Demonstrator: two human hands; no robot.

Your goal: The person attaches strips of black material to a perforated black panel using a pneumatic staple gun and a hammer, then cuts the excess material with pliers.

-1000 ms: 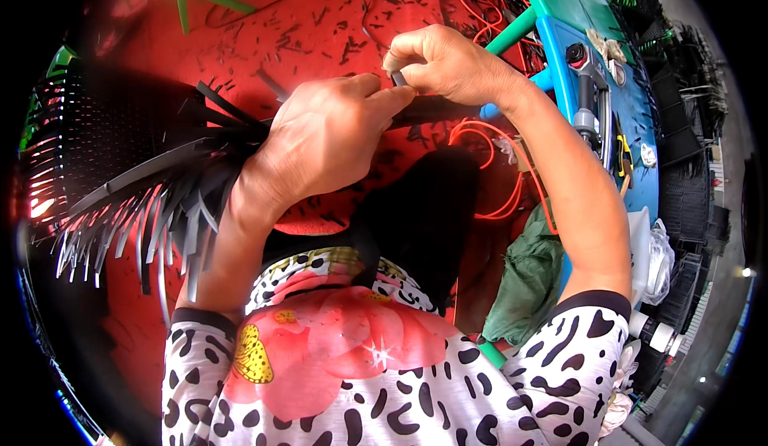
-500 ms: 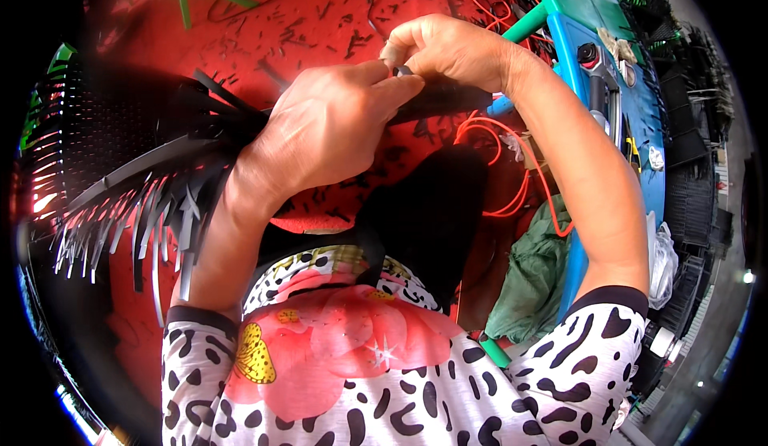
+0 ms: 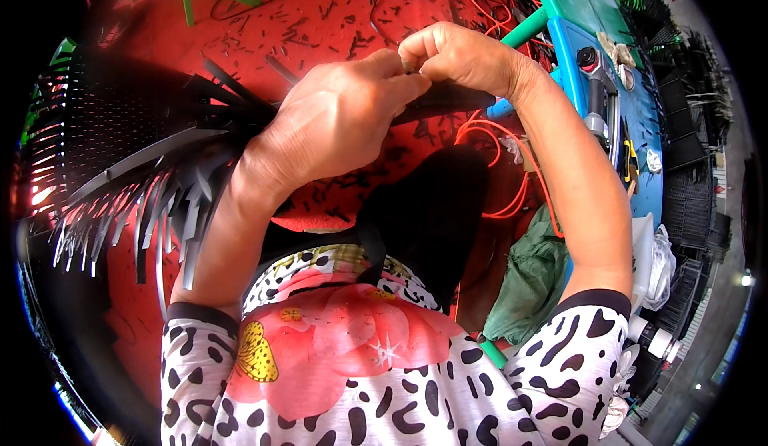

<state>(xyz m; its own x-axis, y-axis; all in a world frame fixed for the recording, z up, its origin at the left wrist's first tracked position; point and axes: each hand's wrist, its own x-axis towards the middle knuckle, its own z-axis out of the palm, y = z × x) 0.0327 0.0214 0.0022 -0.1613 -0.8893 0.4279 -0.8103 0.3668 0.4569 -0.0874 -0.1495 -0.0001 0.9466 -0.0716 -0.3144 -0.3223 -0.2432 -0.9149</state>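
Note:
My left hand (image 3: 340, 118) and my right hand (image 3: 458, 58) meet at the fingertips over a long black plastic strip (image 3: 448, 102) that runs under both of them. Each hand is closed on the strip, pinching it where the thumbs touch. From my left hand the black piece (image 3: 152, 170) fans out to the left into a comb of many thin black strips with loose ends hanging down. What the fingertips pinch is too small to make out.
A red floor (image 3: 320, 14) strewn with short black offcuts lies beyond the hands. An orange wire loop (image 3: 512, 206) and a green cloth (image 3: 528, 286) lie at the right. A blue and green bench (image 3: 596, 54) with tools stands at the far right, black crates behind it.
Both hands stayed joined on the strip and shifted slightly. The left fingers slid a little further along toward the right hand.

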